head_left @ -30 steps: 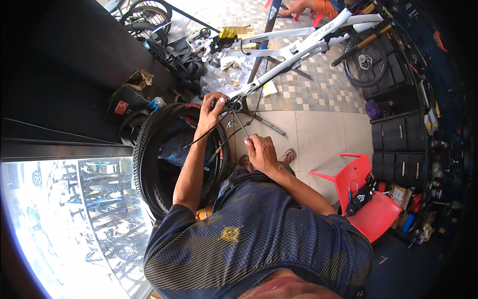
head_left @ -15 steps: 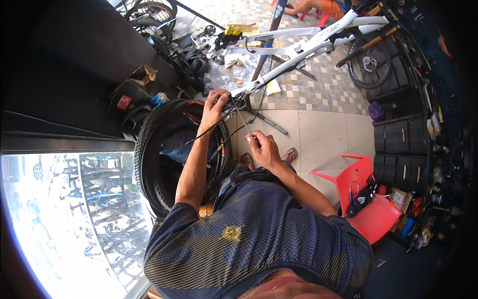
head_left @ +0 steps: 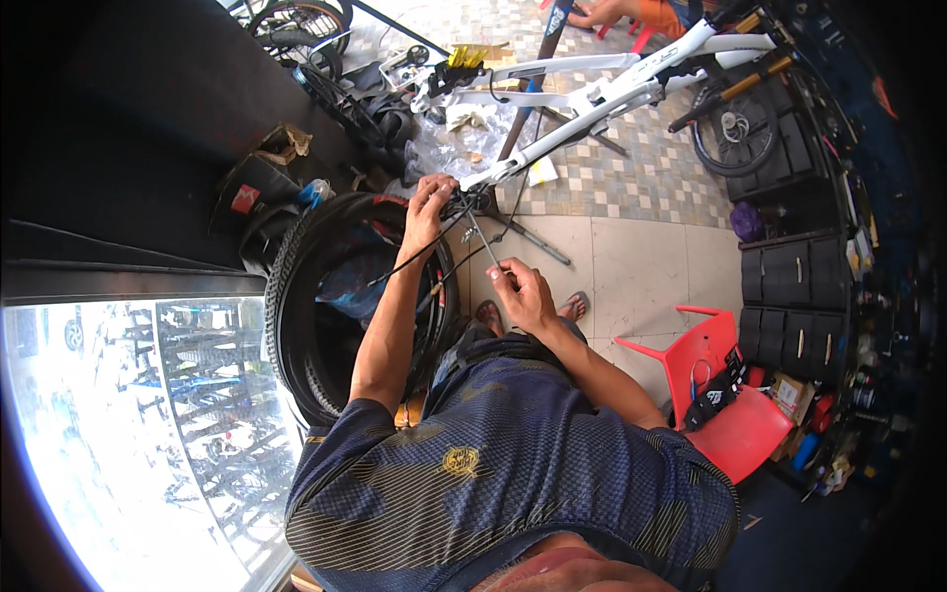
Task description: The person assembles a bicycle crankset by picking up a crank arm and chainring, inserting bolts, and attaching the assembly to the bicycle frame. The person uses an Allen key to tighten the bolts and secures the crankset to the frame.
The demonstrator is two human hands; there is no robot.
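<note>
A white bicycle frame (head_left: 592,111) is held up on a stand, its near end reaching toward me. My left hand (head_left: 430,205) is closed at that end, its fingers curled beside the white tube; what they grip is hidden. Black cables (head_left: 472,259) hang loose around the same spot. A thin grey rod-like tool (head_left: 482,235) runs from the frame's near end down to my right hand (head_left: 523,296). The right thumb and fingers pinch its lower end. Its far tip is lost among the dark parts near the left hand.
Black tyres (head_left: 281,296) stand at my left beside a bright glass pane (head_left: 128,434). A red chair (head_left: 735,419) with things on it is at my right, near black drawers (head_left: 794,271). Clear plastic sheeting (head_left: 444,148) lies beyond the frame. Another person's hand (head_left: 597,14) shows at the far edge.
</note>
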